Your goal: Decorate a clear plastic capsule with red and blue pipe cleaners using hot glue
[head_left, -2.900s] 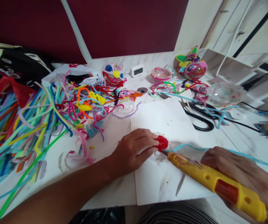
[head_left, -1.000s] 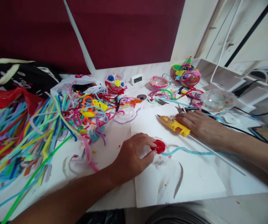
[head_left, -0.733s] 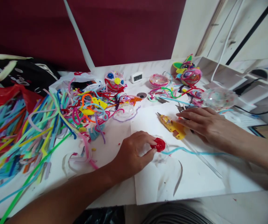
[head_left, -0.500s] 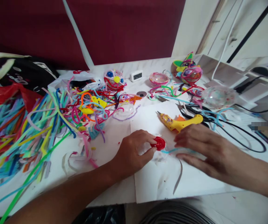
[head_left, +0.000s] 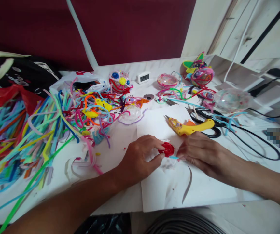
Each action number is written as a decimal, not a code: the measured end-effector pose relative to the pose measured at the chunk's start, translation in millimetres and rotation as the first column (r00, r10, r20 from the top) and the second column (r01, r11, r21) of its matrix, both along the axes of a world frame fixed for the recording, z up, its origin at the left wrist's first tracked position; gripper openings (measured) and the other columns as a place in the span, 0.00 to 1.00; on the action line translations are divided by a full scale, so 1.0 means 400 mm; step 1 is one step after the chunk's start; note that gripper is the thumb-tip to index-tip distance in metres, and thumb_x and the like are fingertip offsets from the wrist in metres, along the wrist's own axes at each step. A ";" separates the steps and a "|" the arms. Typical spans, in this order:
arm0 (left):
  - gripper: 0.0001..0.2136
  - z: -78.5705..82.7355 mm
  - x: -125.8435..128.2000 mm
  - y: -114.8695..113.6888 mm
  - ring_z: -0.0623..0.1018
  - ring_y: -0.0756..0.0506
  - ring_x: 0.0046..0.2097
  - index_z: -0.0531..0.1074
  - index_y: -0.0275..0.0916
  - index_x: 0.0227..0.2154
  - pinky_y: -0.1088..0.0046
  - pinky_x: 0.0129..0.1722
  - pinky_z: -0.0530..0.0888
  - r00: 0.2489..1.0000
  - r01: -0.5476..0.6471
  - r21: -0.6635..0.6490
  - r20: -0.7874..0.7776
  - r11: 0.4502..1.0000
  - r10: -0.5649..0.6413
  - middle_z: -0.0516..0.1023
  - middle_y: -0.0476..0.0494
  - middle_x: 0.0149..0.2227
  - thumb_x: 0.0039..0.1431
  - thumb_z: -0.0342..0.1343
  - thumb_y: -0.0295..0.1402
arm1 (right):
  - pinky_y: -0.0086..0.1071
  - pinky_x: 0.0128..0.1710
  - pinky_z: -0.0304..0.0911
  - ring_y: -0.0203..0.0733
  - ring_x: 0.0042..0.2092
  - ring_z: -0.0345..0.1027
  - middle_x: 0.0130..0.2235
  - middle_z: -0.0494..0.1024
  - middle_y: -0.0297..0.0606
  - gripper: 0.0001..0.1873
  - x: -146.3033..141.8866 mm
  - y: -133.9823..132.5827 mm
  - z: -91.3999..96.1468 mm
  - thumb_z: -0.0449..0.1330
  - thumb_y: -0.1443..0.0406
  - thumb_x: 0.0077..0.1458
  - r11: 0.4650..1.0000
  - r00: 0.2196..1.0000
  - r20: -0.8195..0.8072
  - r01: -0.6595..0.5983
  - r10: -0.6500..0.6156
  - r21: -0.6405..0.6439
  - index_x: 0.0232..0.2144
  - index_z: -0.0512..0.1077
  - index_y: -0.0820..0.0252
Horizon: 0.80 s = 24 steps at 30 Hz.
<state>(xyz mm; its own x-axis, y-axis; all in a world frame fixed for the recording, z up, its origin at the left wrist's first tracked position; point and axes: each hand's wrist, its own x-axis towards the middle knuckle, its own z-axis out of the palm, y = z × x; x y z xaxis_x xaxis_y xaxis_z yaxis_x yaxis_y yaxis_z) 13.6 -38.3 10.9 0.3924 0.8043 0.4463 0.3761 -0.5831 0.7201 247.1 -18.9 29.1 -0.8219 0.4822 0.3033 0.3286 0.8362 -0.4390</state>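
Observation:
My left hand (head_left: 142, 156) pinches the left edge of a small red disc (head_left: 167, 149), which looks like a coiled pipe cleaner, over the white paper (head_left: 154, 195). Just right of it, my right hand (head_left: 201, 154) has its fingers pressed together on a light blue pipe cleaner (head_left: 174, 157). A short end of the blue strip shows between the fingertips and the red disc; I cannot tell whether it touches the disc. Behind my right hand lies a yellow hot glue gun (head_left: 195, 127), its nozzle pointing back and left. A thin grey strip (head_left: 187, 184) lies on the paper nearer me.
Loose colourful pipe cleaners (head_left: 39, 136) cover the table's left side. Scissors (head_left: 210, 122) and a black cable (head_left: 259, 151) lie right of the glue gun. At the back stand a decorated ball (head_left: 119, 82), a small digital clock (head_left: 143, 77) and clear plastic bowls (head_left: 232, 100).
My right hand has moved left, close to the red disc, and its fingers have closed on the blue pipe cleaner. The left hand keeps its pinch. The view has shifted slightly.

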 end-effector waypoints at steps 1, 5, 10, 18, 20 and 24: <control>0.07 0.000 0.000 0.000 0.76 0.47 0.44 0.73 0.35 0.34 0.69 0.46 0.73 1.000 -0.002 0.001 0.000 1.000 0.002 0.78 0.42 0.39 0.51 0.58 0.22 | 0.35 0.40 0.57 0.38 0.38 0.64 0.34 0.72 0.38 0.08 0.000 0.002 0.000 0.51 0.69 0.62 1.000 1.000 0.004 0.003 -0.003 -0.030 0.40 0.69 0.60; 0.06 -0.002 -0.002 0.002 0.76 0.47 0.43 0.73 0.35 0.33 0.68 0.46 0.73 1.000 0.000 -0.007 -0.001 1.000 0.000 0.78 0.42 0.39 0.51 0.58 0.23 | 0.31 0.40 0.58 0.35 0.39 0.65 0.36 0.72 0.37 0.07 -0.004 0.008 0.011 0.51 0.68 0.62 0.986 0.999 0.030 0.027 -0.022 -0.167 0.39 0.70 0.59; 0.06 -0.002 -0.001 0.001 0.76 0.47 0.43 0.73 0.35 0.33 0.69 0.46 0.73 1.000 -0.006 0.001 0.001 1.000 0.006 0.78 0.42 0.39 0.51 0.58 0.22 | 0.26 0.32 0.60 0.32 0.33 0.66 0.32 0.73 0.32 0.07 -0.018 0.013 0.030 0.53 0.68 0.59 0.938 0.990 0.090 0.130 -0.106 -0.323 0.35 0.71 0.57; 0.08 0.000 0.000 0.000 0.77 0.48 0.43 0.73 0.36 0.34 0.70 0.45 0.74 1.000 -0.002 0.008 0.007 1.000 0.002 0.78 0.44 0.39 0.50 0.58 0.21 | 0.26 0.26 0.58 0.32 0.28 0.64 0.27 0.73 0.29 0.04 -0.035 0.024 0.035 0.56 0.67 0.53 0.862 0.961 0.167 0.272 -0.221 -0.428 0.31 0.71 0.55; 0.08 -0.003 0.000 0.000 0.76 0.48 0.43 0.73 0.36 0.34 0.70 0.45 0.73 1.000 0.000 0.004 0.011 1.000 0.000 0.78 0.44 0.40 0.50 0.58 0.21 | 0.26 0.25 0.57 0.31 0.27 0.63 0.26 0.72 0.29 0.03 -0.037 0.025 0.034 0.57 0.67 0.53 0.860 0.961 0.148 0.276 -0.234 -0.430 0.30 0.70 0.56; 0.08 -0.004 -0.001 0.000 0.77 0.48 0.43 0.73 0.37 0.34 0.70 0.45 0.73 1.000 0.002 -0.001 0.010 1.000 -0.002 0.78 0.44 0.39 0.50 0.58 0.21 | 0.26 0.25 0.56 0.31 0.27 0.63 0.27 0.72 0.29 0.03 -0.038 0.024 0.028 0.57 0.65 0.54 0.853 0.963 0.117 0.269 -0.242 -0.447 0.29 0.69 0.57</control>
<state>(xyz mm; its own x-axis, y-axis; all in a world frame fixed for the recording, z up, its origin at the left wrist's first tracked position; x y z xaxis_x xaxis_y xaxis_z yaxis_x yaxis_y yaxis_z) 13.1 -38.2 9.1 0.3893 0.8042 0.4491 0.3679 -0.5827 0.7246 231.8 -9.4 40.2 -0.6593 0.7507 -0.0430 0.5377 0.4307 -0.7249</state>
